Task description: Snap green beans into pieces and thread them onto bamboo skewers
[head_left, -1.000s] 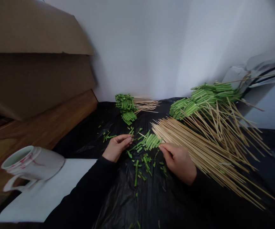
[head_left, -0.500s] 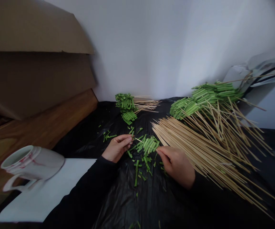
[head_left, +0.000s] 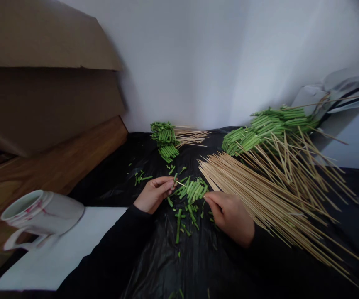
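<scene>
My left hand (head_left: 157, 193) pinches a short green stem piece (head_left: 176, 176), much like a cut green bean or garlic stem. A thin bamboo skewer (head_left: 181, 183) reaches from the cluster of cut green pieces (head_left: 194, 189) to those left fingertips. My right hand (head_left: 230, 214) is closed, thumb against forefinger, at the right side of the cluster, in line with the skewer; its end there is mostly hidden by the fingers. How many of the clustered pieces sit on the skewer I cannot tell. Loose green pieces (head_left: 178, 226) are scattered below the hands.
Bare bamboo skewers (head_left: 254, 187) lie in a big pile at right. Behind them are loaded green skewers (head_left: 269, 126), with a smaller loaded stack (head_left: 163, 135) by the wall. A mug (head_left: 47, 211) on white paper (head_left: 70, 253) and a cardboard box (head_left: 48, 95) are at left. Black plastic (head_left: 154, 257) covers the table.
My left hand has shifted very slightly right with the green piece, whose upper end now shows above the fingertips at the skewer's tip. My right hand stays nearly still.
</scene>
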Demonstrator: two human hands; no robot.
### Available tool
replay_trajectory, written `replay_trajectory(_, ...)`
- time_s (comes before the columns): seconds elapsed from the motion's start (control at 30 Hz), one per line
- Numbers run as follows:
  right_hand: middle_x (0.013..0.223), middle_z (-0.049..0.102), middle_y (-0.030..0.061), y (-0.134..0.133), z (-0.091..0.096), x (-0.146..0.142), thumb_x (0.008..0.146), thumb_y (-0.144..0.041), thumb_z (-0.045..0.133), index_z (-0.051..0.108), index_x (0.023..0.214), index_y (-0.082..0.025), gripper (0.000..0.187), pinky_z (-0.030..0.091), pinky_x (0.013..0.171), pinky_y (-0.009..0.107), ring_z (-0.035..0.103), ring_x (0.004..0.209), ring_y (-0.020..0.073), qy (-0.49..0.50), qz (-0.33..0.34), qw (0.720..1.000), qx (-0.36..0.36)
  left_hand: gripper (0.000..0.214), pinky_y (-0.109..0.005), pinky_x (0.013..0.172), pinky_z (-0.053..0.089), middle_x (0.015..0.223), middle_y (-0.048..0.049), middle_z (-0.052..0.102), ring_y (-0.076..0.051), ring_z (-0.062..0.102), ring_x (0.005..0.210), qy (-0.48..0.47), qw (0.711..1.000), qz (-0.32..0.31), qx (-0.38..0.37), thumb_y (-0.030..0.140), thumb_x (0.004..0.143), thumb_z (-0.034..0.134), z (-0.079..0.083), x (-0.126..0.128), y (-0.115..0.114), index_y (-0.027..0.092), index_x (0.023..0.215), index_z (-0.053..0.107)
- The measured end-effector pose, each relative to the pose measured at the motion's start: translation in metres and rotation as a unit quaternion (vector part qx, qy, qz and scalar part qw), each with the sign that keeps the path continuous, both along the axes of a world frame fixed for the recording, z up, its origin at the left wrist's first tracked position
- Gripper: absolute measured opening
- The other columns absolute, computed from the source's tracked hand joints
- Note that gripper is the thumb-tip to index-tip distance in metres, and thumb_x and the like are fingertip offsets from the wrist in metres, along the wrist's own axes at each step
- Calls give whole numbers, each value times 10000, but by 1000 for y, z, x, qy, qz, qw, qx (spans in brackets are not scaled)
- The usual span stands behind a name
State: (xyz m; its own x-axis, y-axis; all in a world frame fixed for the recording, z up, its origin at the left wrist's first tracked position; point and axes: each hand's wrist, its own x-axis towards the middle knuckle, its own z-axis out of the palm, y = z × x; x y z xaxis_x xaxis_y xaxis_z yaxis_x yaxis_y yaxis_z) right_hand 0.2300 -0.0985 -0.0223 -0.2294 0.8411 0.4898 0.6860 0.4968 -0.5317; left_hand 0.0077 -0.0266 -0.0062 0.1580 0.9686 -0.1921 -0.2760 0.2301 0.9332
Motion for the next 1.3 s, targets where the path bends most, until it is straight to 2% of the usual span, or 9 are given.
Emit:
replay_trajectory(0.27, 777, 679, 46, -1, 0, 0, 945, -196, 424, 642, 806, -179, 259, 394, 667, 272, 621, 731, 167, -2, -4, 1000, -15, 320, -205, 628, 476, 705, -34, 718, -85, 603, 621, 28, 999, 13, 13, 257, 497, 898, -1, 0, 0, 136, 764, 769)
replay_trajectory(0.5, 793, 685, 49, -1, -3, 0, 944, -194, 417, 642, 815, -180, 261, 398, 671, 273, 623, 734, 168, -11, -2, 1000, -13, 281, -248, 676, 490, 736, -53, 737, -133, 635, 675, 111, 991, 13, 75, 305, 553, 869, -3, -3, 0, 152, 770, 774)
replay_trajectory(0.77, 798, 692, 60, -1, -5, -2, 934, -188, 416, 653, 825, -178, 261, 416, 680, 278, 634, 744, 177, -2, -4, 1000, -19, 246, -252, 690, 484, 754, -53, 740, -137, 630, 673, 166, 980, 7, 106, 311, 593, 846, -5, -3, 0, 156, 770, 773)
replay_trajectory(0.83, 804, 692, 61, -1, -4, -2, 934, -185, 418, 652, 826, -179, 258, 420, 686, 275, 636, 753, 176, 4, -2, 1000, -22, 251, -237, 682, 479, 748, -46, 735, -127, 625, 676, 156, 982, 11, 102, 304, 591, 850, -4, -2, -1, 154, 776, 772)
replay_trajectory(1.03, 797, 690, 56, -2, -3, -5, 941, -193, 422, 648, 826, -181, 254, 419, 678, 270, 631, 734, 169, 18, -3, 1000, -9, 318, -207, 631, 476, 710, -36, 709, -105, 622, 662, 8, 1000, 6, 13, 287, 562, 871, 1, 2, -2, 143, 821, 758)
replay_trajectory(1.3, 774, 684, 46, -2, -6, -7, 939, -179, 423, 643, 825, -188, 248, 414, 665, 264, 625, 716, 162, 23, 2, 1000, -5, 294, -205, 595, 467, 657, -28, 685, -82, 586, 594, -13, 1000, 12, -8, 225, 510, 893, -1, 4, -3, 113, 735, 739)
